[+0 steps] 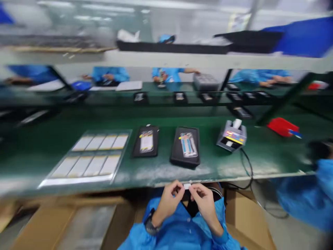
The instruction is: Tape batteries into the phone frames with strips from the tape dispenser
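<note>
Green worktop (166, 119) spans the frame, a black tray (176, 149) at centre. At lower centre, just off its near edge, the left hand (168, 199) and right hand (204, 201) pinch a small white strip (186, 186) between their fingertips. The strip is light and thin, likely flimsy — hold by its edges.

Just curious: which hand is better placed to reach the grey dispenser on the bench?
Probably the right hand: the dispenser stands on its side of the green bench, while the left hand sits further off. Both pinch a small white piece.
</note>
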Demonstrator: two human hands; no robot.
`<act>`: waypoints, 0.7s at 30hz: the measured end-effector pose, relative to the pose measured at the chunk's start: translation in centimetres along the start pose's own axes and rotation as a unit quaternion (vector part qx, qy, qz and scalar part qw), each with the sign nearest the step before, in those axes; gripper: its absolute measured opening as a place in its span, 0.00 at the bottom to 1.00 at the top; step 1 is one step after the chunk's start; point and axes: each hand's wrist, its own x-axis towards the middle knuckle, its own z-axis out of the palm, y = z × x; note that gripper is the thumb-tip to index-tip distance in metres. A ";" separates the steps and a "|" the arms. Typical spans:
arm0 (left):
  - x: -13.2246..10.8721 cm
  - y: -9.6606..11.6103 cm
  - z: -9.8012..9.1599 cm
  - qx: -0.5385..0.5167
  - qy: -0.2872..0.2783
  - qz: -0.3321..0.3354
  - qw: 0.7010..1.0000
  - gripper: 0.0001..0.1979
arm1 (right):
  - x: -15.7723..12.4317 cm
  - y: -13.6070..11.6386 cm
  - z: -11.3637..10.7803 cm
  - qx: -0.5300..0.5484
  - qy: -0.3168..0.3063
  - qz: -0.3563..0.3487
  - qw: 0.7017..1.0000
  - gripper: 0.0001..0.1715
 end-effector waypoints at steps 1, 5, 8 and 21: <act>-1.0 0.1 -0.7 0.001 0.028 -0.002 1.000 0.11 | -0.3 -0.1 0.2 -0.016 -0.023 0.001 1.000 0.26; -5.0 -3.4 -5.6 -0.003 0.145 -0.068 0.987 0.07 | -0.5 0.8 0.3 -0.064 -0.050 -0.011 0.997 0.18; -10.4 -8.7 -10.5 -0.007 0.298 -0.182 0.937 0.04 | 0.2 2.6 0.1 -0.065 -0.051 -0.011 0.997 0.14; -17.3 -8.8 -23.1 0.036 0.501 -0.157 0.851 0.08 | 1.6 3.1 -3.2 -0.084 -0.042 0.012 0.996 0.15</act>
